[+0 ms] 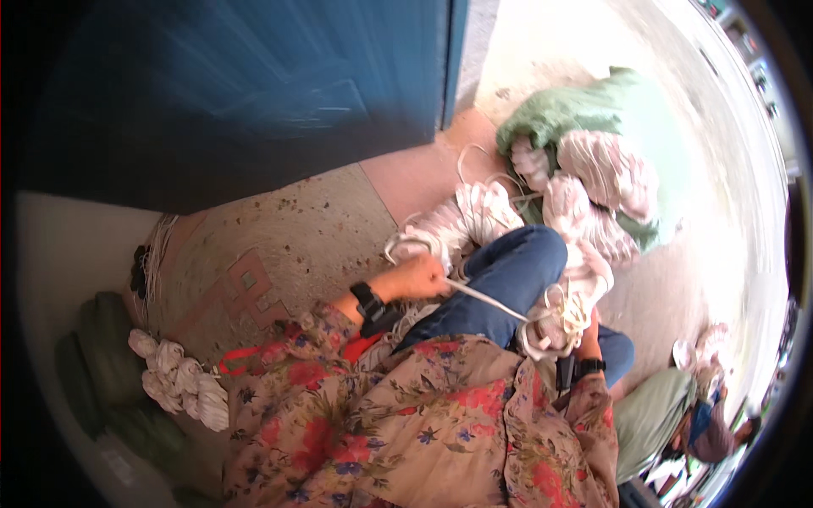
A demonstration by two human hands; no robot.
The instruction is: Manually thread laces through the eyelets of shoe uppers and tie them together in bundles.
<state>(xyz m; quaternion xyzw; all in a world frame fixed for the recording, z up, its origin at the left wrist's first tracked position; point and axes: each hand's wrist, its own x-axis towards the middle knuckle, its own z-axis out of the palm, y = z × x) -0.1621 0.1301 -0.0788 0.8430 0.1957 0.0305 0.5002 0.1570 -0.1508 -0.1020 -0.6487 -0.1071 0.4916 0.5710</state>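
Note:
My left hand [422, 276] is closed in a fist around a white cord [487, 300], held above my bent knee in blue trousers. The cord stretches tight to the right, into a bundle of pale looped strands [593, 279]. Loose cream loops lie tangled on this bundle. My right hand [590, 339] is at the bundle's near right side and seems to hold it; its fingers are mostly hidden. Beyond my left hand, a long row of gathered whitish bundles [487, 212] rests on the floor.
A green sack [563, 110] spills pinkish-white bundles [608, 169] ahead on the right. A blue door [254, 93] stands ahead on the left. Knotted white bundles [182, 381] lie at left beside dark green sacks [110, 356]. Another person [711, 423] sits at far right.

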